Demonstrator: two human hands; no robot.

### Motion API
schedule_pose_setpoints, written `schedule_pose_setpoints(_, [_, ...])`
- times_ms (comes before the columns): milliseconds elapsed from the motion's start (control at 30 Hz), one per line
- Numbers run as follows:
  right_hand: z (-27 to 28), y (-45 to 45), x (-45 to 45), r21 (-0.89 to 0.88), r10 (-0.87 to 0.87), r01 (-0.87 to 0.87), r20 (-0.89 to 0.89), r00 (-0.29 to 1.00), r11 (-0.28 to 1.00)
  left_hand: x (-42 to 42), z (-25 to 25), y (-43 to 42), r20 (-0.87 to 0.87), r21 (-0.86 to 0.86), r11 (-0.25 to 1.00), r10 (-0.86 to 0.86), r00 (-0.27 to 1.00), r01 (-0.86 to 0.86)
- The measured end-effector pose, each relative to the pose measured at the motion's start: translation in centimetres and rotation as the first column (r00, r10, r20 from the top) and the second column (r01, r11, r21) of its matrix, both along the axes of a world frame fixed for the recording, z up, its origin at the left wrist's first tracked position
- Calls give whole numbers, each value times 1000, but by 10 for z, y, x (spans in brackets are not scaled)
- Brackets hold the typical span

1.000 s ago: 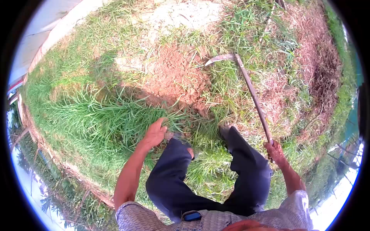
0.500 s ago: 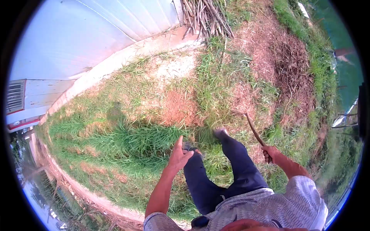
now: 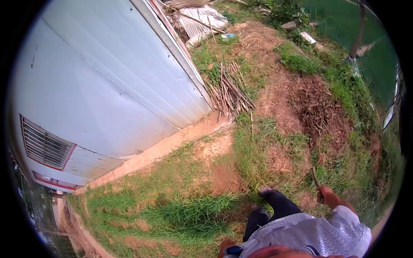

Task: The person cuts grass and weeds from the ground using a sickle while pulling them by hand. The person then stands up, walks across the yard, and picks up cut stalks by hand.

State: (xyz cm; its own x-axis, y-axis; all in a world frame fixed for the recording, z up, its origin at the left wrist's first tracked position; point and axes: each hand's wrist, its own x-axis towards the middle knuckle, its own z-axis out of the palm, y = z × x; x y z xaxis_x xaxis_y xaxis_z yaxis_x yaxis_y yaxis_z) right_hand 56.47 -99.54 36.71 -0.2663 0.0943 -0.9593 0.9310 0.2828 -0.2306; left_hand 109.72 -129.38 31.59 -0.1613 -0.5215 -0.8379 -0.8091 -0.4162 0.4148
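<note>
At the lower right, my right hand [image 3: 325,196] is closed round a curved wooden-handled tool [image 3: 315,176]. Its shaft points up and away from me over the grass, and I cannot make out what is at its far end. Only a small patch of skin from my left arm or hand [image 3: 225,246] shows beside my waist at the bottom edge; its fingers are hidden. In front of my legs grow rows of long green leafy plants [image 3: 193,213], with a bare patch of reddish soil [image 3: 226,178] just beyond.
A pale metal-sheet building [image 3: 107,77] with a barred window [image 3: 46,142] stands on the left. A pile of sticks [image 3: 232,92] leans by its corner. To the right lie a heap of dry brown plant matter [image 3: 316,105] and green netting [image 3: 374,60].
My view has tilted up, showing more of the building and ground ahead. My left hand has dropped from in front of me to beside my waist. My right hand keeps the tool.
</note>
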Motion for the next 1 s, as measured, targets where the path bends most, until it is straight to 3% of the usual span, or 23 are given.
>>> schedule_pose_setpoints(67, [4, 17, 24, -75, -189, 190, 16, 982, 979, 12, -6, 15, -79, -8, 1000, -16, 997, 16])
schedule_pose_setpoints(233, [41, 15, 92, -39, -105, 101, -137, 985, 994, 47, -31, 17, -313, -125, 987, -133, 940, 98])
schedule_pose_setpoints(267, [45, 11, 97, -2, -77, 77, -172, 982, 997, 52, -32, 11, -424, -167, 980, -168, 890, 106])
schedule_pose_setpoints(333, [33, 13, 100, 33, -55, 64, -214, 975, 997, 63, -39, -6, -691, -246, 961, -267, 671, 129])
schedule_pose_setpoints(367, [15, 18, 92, -68, -140, 129, -206, 968, 989, 63, -38, -19, -111, -744, 350, -905, 411, 570])
schedule_pose_setpoints(400, [16, 17, 90, -166, -224, 194, -188, 956, 967, 66, -37, -20, -114, -747, 345, -909, 402, 568])
schedule_pose_setpoints(467, [54, -4, 80, -123, -197, 174, -213, 957, 977, 67, -33, -27, 69, -806, 310, -797, 600, 504])
schedule_pose_setpoints(500, [80, -21, 74, -75, -157, 144, -229, 961, 987, 63, -33, -30, 72, -811, 300, -801, 594, 503])
schedule_pose_setpoints(533, [73, -20, 64, -118, -228, 206, -214, 950, 971, 57, -35, -31, -288, -408, 895, -313, 905, 180])
schedule_pose_setpoints(567, [79, -24, 61, -125, -234, 211, -217, 948, 969, 50, -37, -34, -258, 200, 925, 367, 894, -323])
schedule_pose_setpoints(667, [98, -34, 46, -77, -25, -11, -445, 895, 997, 27, -31, -41, -216, 172, 939, 330, 919, -297])
schedule_pose_setpoints(700, [108, -38, 49, -86, -29, -10, -448, 894, 996, 21, -29, -43, -192, 150, 953, 289, 938, -263])
schedule_pose_setpoints(767, [125, -47, 53, 145, 173, -95, -768, 616, 985, 3, -22, -41, -147, 118, 976, 200, 969, -183])
schedule_pose_setpoints(800, [47, -12, 44, 512, 513, -19, -858, 24, 859, -6, -17, -39, -124, 105, 985, 153, 981, -140])
schedule_pose_setpoints(833, [36, -7, 51, 499, 499, -19, -866, 24, 866, -17, -12, -38, -104, 100, 991, 101, 989, -91])
schedule_pose_setpoints(900, [36, 3, 49, 409, 392, 5, -877, 279, 913, -40, -6, -41, -67, 88, 996, 16, 998, -10])
schedule_pose_setpoints(933, [40, 12, 42, 401, 383, 10, -880, 282, 916, -50, -3, -43, -50, 88, 996, -19, 999, 23])
schedule_pose_setpoints(1000, [83, 3, 20, -2, 215, -279, -635, 742, 960, -73, 4, -53, -24, 78, 994, -78, 997, 80])
